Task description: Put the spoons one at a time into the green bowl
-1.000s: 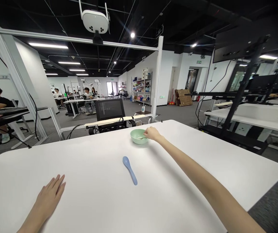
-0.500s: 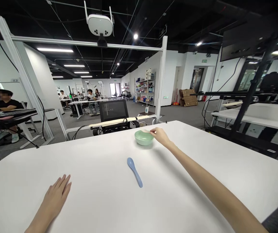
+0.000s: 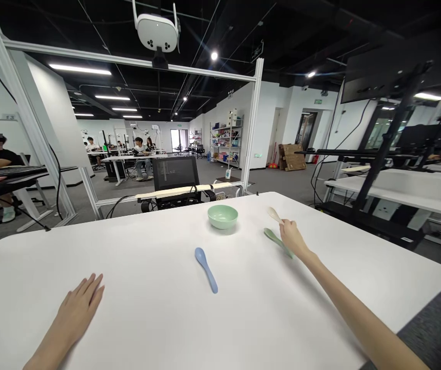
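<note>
My right hand [image 3: 292,237] is closed on the handle of a cream spoon [image 3: 274,214], held above the right part of the white table [image 3: 143,308]. Just beneath and left of that hand lies a green spoon [image 3: 273,236], its handle partly behind the fingers. A green bowl [image 3: 223,218] stands upright near the far edge; its visible inside holds nothing. Nearer me, a blue spoon [image 3: 206,270] rests on the tabletop with its scoop pointing away. Flat on the table at the left is my left hand [image 3: 77,308], fingers stretched out and holding nothing.
Beyond the table's far edge stand an aluminium frame [image 3: 254,123] and a black mesh chair [image 3: 176,172]. A white antenna device [image 3: 157,33] is mounted on the top bar. To the right is a black stand [image 3: 374,149]. Several people sit at desks farther back.
My right hand has moved right, away from the bowl, carrying the cream spoon. The green spoon now shows beside it. The whole view has shifted slightly; my left hand stays flat.
</note>
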A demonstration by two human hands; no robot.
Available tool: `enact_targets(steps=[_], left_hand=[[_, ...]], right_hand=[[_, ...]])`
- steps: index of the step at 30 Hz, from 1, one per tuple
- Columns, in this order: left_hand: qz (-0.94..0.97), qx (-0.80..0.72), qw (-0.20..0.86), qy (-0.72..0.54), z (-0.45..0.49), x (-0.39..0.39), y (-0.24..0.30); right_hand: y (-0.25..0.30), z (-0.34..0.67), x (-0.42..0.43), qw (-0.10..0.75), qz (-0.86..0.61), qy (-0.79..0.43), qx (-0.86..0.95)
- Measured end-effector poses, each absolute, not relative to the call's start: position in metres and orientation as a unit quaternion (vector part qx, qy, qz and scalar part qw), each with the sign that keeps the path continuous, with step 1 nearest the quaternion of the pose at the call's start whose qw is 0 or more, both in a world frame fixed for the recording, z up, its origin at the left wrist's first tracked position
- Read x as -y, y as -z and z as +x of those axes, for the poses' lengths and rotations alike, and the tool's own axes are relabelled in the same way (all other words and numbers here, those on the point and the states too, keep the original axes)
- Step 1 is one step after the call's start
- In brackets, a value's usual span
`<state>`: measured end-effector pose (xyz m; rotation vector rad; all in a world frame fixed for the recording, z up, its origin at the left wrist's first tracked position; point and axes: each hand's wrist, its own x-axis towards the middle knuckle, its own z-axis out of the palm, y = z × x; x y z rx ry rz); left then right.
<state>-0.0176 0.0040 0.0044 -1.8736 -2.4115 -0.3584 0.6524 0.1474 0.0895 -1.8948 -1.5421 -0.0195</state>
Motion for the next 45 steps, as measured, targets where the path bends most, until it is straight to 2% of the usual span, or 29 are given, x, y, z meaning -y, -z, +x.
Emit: enact_targets(steps=[4,9,18,22,31,45], left_hand=[[-0.608,0.783,0.029,0.128,-0.016,-0.004,-0.005],[-0.609,0.783,0.026,0.124,-0.017,-0.003,-0.003],[-0.610,0.781,0.032,0.127,-0.018,-0.003,-0.001],[-0.608,0.781,0.036,0.137,-0.019,-0.004,0.000],[-0.604,0.784,0.034,0.140,-0.018,-0.003,-0.003],[-0.609,0.779,0.032,0.142,-0.022,-0.005,0.004]], right_hand=[[-0.074,0.671,-0.148,0.274,-0.777,0.006,0.566],[-0.052,0.676,-0.144,0.230,-0.793,-0.001,0.564],[-0.053,0.664,-0.135,0.372,-0.740,-0.102,0.551],[-0.060,0.634,-0.121,0.408,-0.707,-0.128,0.564],[-0.058,0.551,-0.093,0.396,-0.649,-0.166,0.628],[-0.047,0.546,-0.091,0.368,-0.668,-0.158,0.627]])
